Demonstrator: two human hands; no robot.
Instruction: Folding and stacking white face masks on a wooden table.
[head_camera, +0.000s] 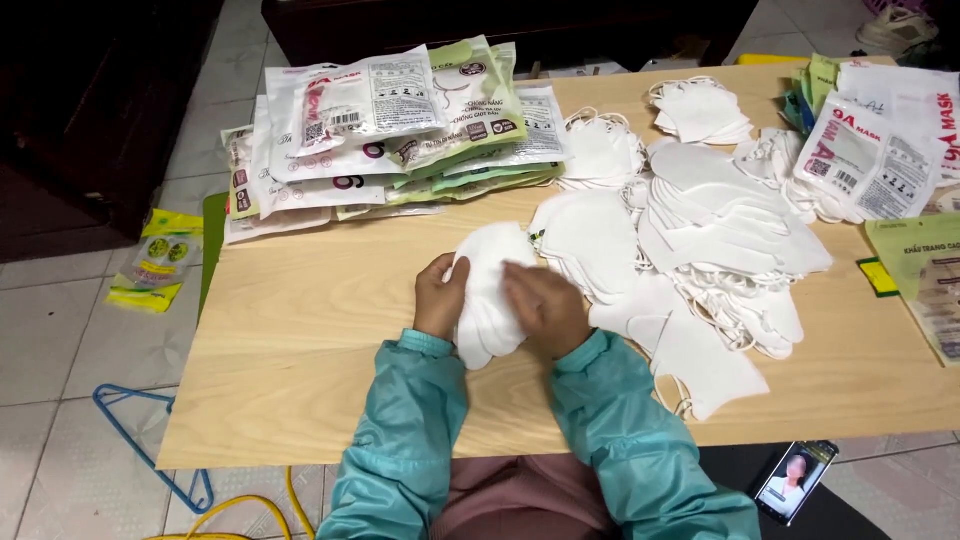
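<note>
So, nearest the camera, a small stack of white face masks (488, 292) is held just above the wooden surface (300, 340), right in front of the teal jacket sleeves (610, 420). The left hand (440, 296) is closed around the stack's left edge, thumb on top, while the right hand (546, 306) is laid flat over the right side, fingers curled down onto the fabric. Both grips are shut on the same stack, not loose.

For this step to go well, the edges should be squared up before anything else is done. The stack looks slightly fanned at the bottom, so the folded edges would best be lined up and the ear loops tucked in, or they'll likely get snagged. Pressure is better kept light and even, since soft masks probably crease easily.

Just to the right, a big loose pile of white masks (700, 240) is spread over the surface, loops tangled in places, so one pulled from it may drag a neighbour along. Farther back on the left, a heap of sealed mask packets (390, 130) is stacked up, and more packets (870, 150) sit at the far right. A phone (795, 482) lies by the near right corner, and a blue hanger (150, 440) is on the tiled floor to the left.
</note>
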